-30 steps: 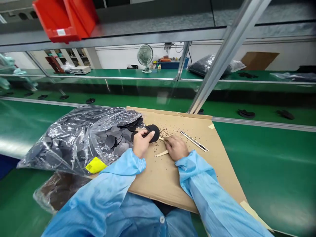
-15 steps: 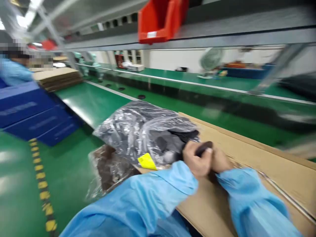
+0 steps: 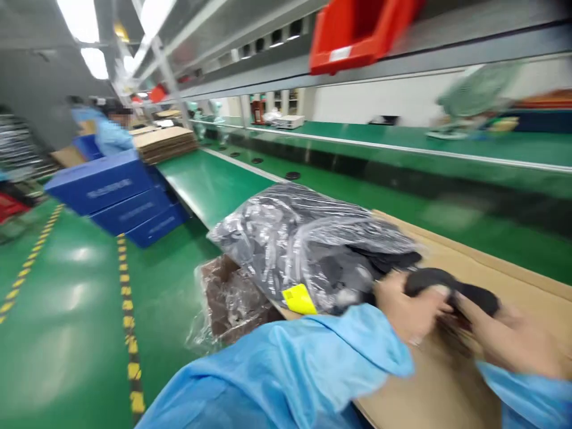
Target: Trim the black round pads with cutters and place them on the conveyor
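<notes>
My left hand (image 3: 411,307) is closed on a black insole-shaped piece (image 3: 431,280), with its thumb pressed across it. My right hand (image 3: 507,339) grips the other end of the black material, thumb and fingers meeting close to the left hand. Motion blurs this part, so whether it is one piece or two stacked ones is unclear. Just left of the hands lies a large clear plastic bag (image 3: 277,238) filled with dark grey pieces, a yellow label (image 3: 299,299) on its near corner. More black pieces (image 3: 397,260) stick out of its right end.
Brown cardboard (image 3: 429,387) lies under my hands. A plastic-lined brown box (image 3: 227,298) sits below the bench edge. Blue boxes (image 3: 116,187) are stacked at the left, with a co-worker (image 3: 111,134) behind. A red bin (image 3: 357,39) hangs overhead; a fan (image 3: 478,92) stands behind.
The view has turned left, so the bag and bench appear farther right. My hands, formerly bunched together, have moved apart slightly, and more of the black piece shows between them.
</notes>
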`<action>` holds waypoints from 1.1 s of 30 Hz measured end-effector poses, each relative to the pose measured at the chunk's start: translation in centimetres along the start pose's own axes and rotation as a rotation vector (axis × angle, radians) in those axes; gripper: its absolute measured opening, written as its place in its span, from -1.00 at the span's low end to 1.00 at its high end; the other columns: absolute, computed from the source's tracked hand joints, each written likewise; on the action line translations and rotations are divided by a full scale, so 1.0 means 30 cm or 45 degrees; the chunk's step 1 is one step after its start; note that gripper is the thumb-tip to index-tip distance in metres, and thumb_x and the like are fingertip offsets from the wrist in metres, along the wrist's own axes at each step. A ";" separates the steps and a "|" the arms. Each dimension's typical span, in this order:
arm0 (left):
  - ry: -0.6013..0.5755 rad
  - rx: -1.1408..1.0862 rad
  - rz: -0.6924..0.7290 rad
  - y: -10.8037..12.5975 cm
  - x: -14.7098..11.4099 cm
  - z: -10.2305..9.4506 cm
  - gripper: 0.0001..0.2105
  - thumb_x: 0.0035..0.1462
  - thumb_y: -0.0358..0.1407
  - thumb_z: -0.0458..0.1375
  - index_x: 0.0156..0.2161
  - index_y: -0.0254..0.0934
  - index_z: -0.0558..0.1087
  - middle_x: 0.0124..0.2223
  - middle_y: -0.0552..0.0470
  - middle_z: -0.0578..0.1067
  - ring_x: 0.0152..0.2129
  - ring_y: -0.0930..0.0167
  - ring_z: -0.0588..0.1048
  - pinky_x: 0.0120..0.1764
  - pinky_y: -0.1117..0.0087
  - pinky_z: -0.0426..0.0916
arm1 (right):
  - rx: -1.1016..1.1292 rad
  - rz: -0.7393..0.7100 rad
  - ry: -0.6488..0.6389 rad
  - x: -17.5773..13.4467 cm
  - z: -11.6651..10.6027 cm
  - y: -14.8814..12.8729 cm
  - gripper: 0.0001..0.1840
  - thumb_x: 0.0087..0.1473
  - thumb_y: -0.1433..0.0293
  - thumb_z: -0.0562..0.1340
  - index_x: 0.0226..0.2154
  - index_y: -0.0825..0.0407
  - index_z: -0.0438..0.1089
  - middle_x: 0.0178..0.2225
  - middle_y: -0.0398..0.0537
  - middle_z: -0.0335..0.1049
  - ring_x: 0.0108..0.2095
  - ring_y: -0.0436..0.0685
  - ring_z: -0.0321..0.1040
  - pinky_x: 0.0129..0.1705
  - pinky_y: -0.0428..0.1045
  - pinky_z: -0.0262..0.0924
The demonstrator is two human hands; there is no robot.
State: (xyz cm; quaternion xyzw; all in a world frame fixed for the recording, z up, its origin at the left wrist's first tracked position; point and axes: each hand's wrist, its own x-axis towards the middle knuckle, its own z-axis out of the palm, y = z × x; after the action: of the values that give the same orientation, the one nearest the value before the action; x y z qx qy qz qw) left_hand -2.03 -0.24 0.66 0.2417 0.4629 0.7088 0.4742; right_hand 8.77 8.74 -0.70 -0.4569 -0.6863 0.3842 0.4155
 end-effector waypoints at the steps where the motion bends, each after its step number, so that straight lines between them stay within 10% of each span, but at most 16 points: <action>1: 0.046 -0.123 -0.087 -0.004 0.001 0.008 -0.70 -0.04 -0.16 0.28 -0.22 -0.30 0.46 -0.36 -0.17 0.49 -0.56 0.39 0.48 -0.42 0.27 0.34 | 0.099 0.134 0.121 -0.032 -0.042 -0.005 -0.72 -0.27 0.06 0.34 -0.54 -0.14 0.36 -0.63 -0.03 0.30 -0.66 0.05 0.23 -0.62 0.04 0.03; 7: -0.164 -0.336 -0.319 -0.059 0.007 0.034 -0.70 -0.04 -0.12 0.28 -0.27 -0.26 0.39 -0.42 0.05 0.48 -0.51 0.42 0.49 -0.43 0.40 0.33 | 0.492 0.295 0.509 -0.171 -0.136 0.034 -0.38 -0.33 0.06 0.37 -0.22 0.00 0.26 -0.38 -0.06 0.38 -0.59 0.02 0.28 -0.62 -0.04 0.17; 11: -0.243 -0.305 -0.332 -0.075 -0.013 0.027 -0.65 -0.06 -0.13 0.30 -0.20 -0.30 0.44 -0.34 0.00 0.52 -0.41 0.40 0.50 -0.40 0.42 0.35 | 0.648 0.145 0.363 -0.210 -0.151 0.049 -0.45 -0.28 0.18 0.40 -0.24 0.00 0.24 -0.40 -0.14 0.40 -0.40 0.05 0.36 -0.35 -0.02 0.32; 17: -0.241 -0.200 -0.191 -0.074 -0.023 0.023 -0.65 -0.19 -0.33 0.38 -0.22 -0.25 0.46 -0.27 0.05 0.53 -0.43 0.50 0.47 -0.43 0.52 0.33 | 0.807 0.253 0.289 -0.240 -0.145 0.012 -0.47 -0.33 0.23 0.43 -0.29 -0.03 0.22 -0.41 -0.19 0.36 -0.48 0.03 0.30 -0.59 -0.10 0.25; 33: -0.248 -0.216 -0.246 -0.073 -0.023 0.023 -0.64 -0.14 -0.27 0.38 -0.18 -0.23 0.45 -0.20 0.01 0.56 -0.19 0.35 0.52 -0.05 0.25 0.37 | 0.775 0.198 0.197 -0.259 -0.115 0.007 -0.57 -0.21 0.12 0.41 -0.39 0.04 0.31 -0.50 -0.17 0.40 -0.50 0.01 0.34 -0.44 -0.05 0.33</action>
State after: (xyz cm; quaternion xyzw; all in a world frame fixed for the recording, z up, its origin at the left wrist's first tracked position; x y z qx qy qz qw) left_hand -0.20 -0.29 -0.89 0.2229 0.3744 0.6694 0.6016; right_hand 13.86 1.95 -1.36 -0.3906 -0.4691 0.5667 0.5534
